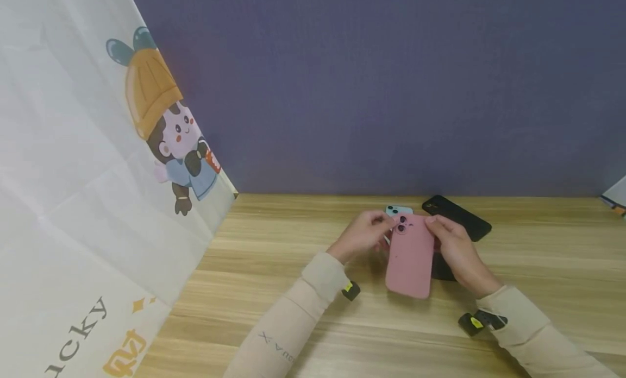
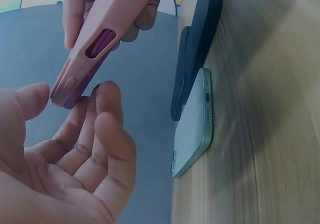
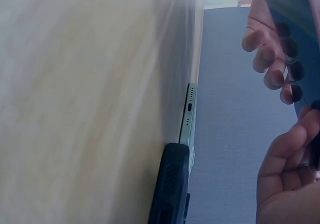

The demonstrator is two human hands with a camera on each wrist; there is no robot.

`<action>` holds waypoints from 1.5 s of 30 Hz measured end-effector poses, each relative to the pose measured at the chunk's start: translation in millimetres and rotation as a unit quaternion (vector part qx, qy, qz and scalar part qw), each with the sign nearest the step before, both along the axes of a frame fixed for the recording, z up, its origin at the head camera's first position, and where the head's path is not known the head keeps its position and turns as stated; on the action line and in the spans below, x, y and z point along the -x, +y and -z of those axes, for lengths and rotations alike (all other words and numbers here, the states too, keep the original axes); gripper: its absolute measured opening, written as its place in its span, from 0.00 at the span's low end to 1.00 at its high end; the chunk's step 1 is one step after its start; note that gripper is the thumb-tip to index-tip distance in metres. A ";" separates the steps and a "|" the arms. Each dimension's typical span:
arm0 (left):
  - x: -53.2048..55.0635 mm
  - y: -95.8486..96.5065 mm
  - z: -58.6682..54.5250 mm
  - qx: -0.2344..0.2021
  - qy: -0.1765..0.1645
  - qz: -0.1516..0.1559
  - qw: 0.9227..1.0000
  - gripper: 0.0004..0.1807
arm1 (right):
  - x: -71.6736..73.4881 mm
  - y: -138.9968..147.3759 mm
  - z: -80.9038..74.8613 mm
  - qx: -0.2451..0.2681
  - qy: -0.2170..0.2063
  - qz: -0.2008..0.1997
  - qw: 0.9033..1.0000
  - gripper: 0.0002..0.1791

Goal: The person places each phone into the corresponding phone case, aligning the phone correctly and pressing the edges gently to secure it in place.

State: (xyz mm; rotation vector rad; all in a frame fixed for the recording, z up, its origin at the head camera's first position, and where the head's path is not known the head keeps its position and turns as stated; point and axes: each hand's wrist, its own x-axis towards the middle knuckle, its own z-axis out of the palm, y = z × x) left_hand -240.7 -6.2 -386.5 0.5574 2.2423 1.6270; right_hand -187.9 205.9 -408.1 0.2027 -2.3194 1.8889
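Note:
A phone in a pink case (image 1: 411, 264) is tilted above the table, its camera side facing the head view. My left hand (image 1: 364, 231) pinches the upper left corner by the camera lenses, thumb and fingertips at the edge. At the upper right, my right hand (image 1: 459, 253) grips the phone with the thumb on the case's back. A purple edge shows through the case's side cutout in the left wrist view. The dark glossy screen (image 3: 295, 49) mirrors the right fingers in the right wrist view. A mint phone (image 2: 192, 126) lies on the table, mostly hidden behind the pink case in the head view.
A black phone case (image 1: 459, 218) lies at the table's back edge, right of the mint phone. Another dark flat thing (image 1: 444, 269) is partly covered by the pink case and right hand. Behind the wooden table (image 1: 274, 242) stands a dark blue panel (image 1: 371, 95); a white printed cloth (image 1: 73, 177) hangs left.

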 end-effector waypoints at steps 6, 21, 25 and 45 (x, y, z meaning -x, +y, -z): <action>-2.0 -0.6 1.0 -0.005 0.014 -0.004 1.000 0.16 | -3.7 -3.4 -0.8 -0.006 -0.003 0.001 1.000 0.22; -6.5 -2.8 2.0 0.014 0.054 -0.015 0.998 0.13 | -10.5 -8.7 2.5 -0.008 -0.010 -0.001 1.000 0.24; -8.3 -4.2 2.2 0.016 0.050 -0.016 0.998 0.13 | -11.8 -9.5 3.2 -0.014 -0.015 -0.010 1.000 0.25; -10.8 -6.2 1.3 0.048 0.084 -0.013 0.995 0.15 | -12.9 -9.4 4.3 -0.042 -0.024 -0.029 0.998 0.26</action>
